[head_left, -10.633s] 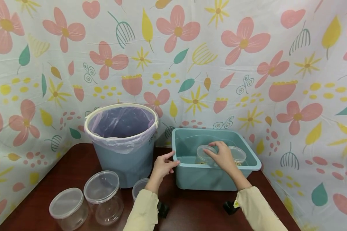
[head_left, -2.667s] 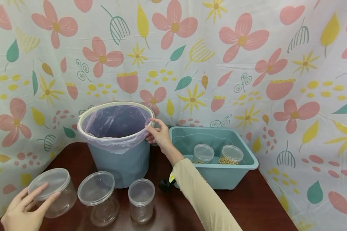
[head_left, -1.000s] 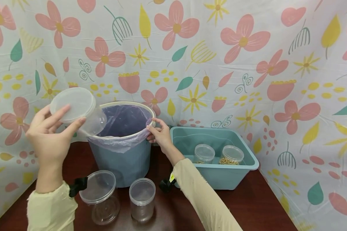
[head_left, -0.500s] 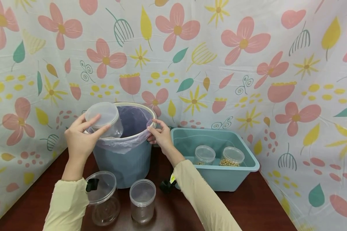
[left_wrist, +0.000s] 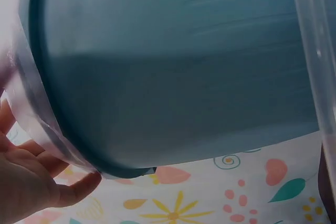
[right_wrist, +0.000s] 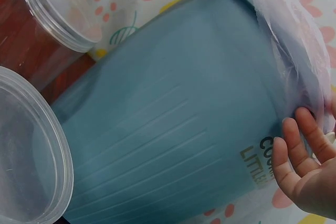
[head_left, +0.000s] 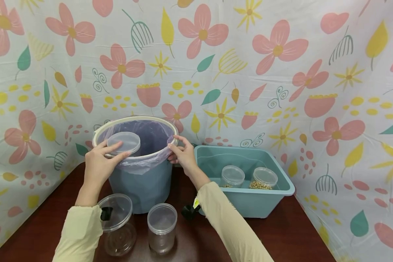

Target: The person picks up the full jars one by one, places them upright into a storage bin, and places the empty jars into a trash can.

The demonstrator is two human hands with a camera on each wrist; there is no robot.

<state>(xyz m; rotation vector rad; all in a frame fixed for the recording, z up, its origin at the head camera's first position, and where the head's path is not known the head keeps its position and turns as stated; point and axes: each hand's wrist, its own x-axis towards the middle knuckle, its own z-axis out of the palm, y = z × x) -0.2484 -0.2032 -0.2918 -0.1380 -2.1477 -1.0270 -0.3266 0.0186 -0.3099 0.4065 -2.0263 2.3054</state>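
Observation:
My left hand holds a clear plastic jar by its frosted lid, over the near left rim of the blue trash can. The jar's lower part is hidden inside the can. A thin lilac bag lines the can and folds out over its cream rim. With thumb and fingers, my right hand grips the rim and bag at the right side. In the right wrist view, that hand's fingers lie against the can's outer wall near some printed letters.
Two more clear jars, a wide one and a narrow one, stand on the dark table before the can. A teal basin at the right holds two lidded jars of beige beans. Flowered cloth hangs behind.
My left hand picked up the leftmost jar from the table, lifted it over the can and lowered it in past the rim. Earlier, my right hand moved from the basin to the can's rim.

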